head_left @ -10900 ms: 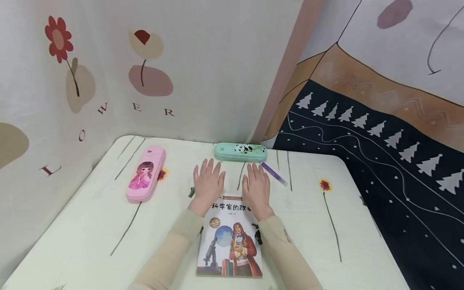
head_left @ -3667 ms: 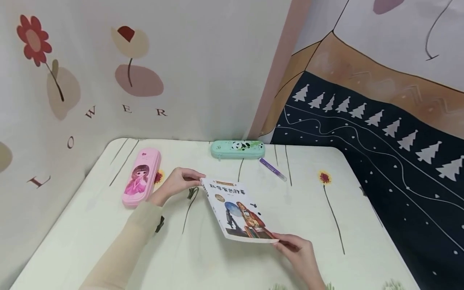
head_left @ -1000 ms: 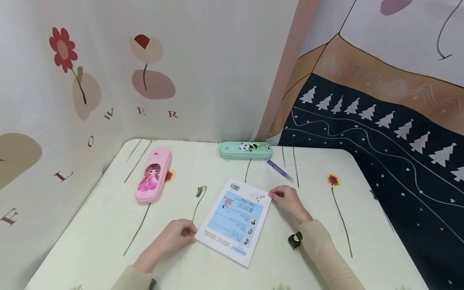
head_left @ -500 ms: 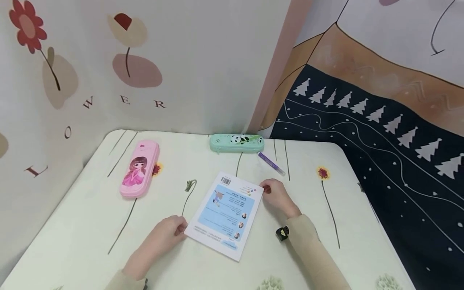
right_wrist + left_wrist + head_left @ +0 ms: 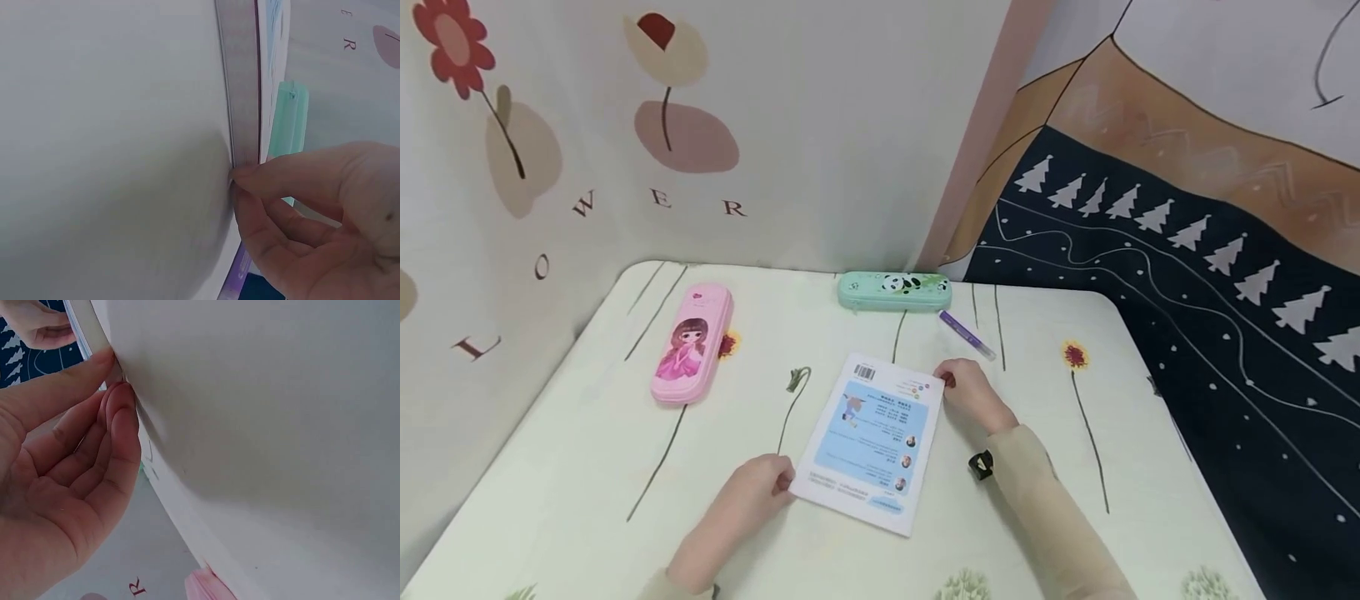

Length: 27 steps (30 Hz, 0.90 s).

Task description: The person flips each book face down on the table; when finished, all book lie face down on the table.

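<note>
A paperback book (image 5: 868,442) lies back cover up in the middle of the table, slightly turned, its barcode at the far end. My left hand (image 5: 748,500) pinches its near left corner; the left wrist view shows thumb and fingertips at the book's edge, low against the tabletop. At the far right corner, my right hand (image 5: 973,392) pinches the book, and the right wrist view has thumb and index finger (image 5: 253,215) on that corner. The front cover faces down, hidden.
A pink pencil case (image 5: 692,346) with a doll picture lies left. At the back edge sits a mint-green panda pencil case (image 5: 895,292), with a purple pen (image 5: 966,335) just in front. Printed curtains (image 5: 820,133) stand behind the table (image 5: 1150,533).
Earlier the book lay front cover up between my flat hands; then both hands held it raised. Now its back cover is up on the table. Over the last second only slight shifts show.
</note>
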### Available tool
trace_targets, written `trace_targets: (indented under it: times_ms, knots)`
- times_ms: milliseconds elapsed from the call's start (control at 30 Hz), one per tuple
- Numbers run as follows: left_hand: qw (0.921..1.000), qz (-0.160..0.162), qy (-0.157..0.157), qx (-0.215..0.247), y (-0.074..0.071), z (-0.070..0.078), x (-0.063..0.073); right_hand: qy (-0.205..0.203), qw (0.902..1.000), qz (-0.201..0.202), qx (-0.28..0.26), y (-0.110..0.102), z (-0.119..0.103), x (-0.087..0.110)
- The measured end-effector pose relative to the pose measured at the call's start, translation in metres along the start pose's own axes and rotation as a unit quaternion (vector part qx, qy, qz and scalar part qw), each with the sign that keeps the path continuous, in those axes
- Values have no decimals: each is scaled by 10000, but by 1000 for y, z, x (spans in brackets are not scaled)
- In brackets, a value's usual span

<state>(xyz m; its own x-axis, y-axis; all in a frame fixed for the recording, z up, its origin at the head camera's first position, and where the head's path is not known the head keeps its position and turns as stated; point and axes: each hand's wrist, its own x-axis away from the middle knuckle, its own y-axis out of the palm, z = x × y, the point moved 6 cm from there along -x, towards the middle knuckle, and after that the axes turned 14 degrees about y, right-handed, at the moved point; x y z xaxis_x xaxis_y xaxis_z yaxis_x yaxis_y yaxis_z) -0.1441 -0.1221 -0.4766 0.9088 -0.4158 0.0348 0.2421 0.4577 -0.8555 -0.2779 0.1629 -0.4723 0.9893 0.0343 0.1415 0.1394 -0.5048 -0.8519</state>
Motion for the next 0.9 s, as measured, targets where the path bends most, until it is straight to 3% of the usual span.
trace_targets:
  times_ms: [233, 533, 900]
  knots:
    - [9995, -21, 254, -195, 3, 11, 8, 5, 9998, -150, 102, 2, -8, -10]
    - [9980, 53, 326, -537, 7, 18, 12, 98, 9993, -363, 12, 7, -13, -20]
    - [9966, 15, 352, -748, 11, 32, 13, 243, 9992, -307, 63, 11, -19, -28]
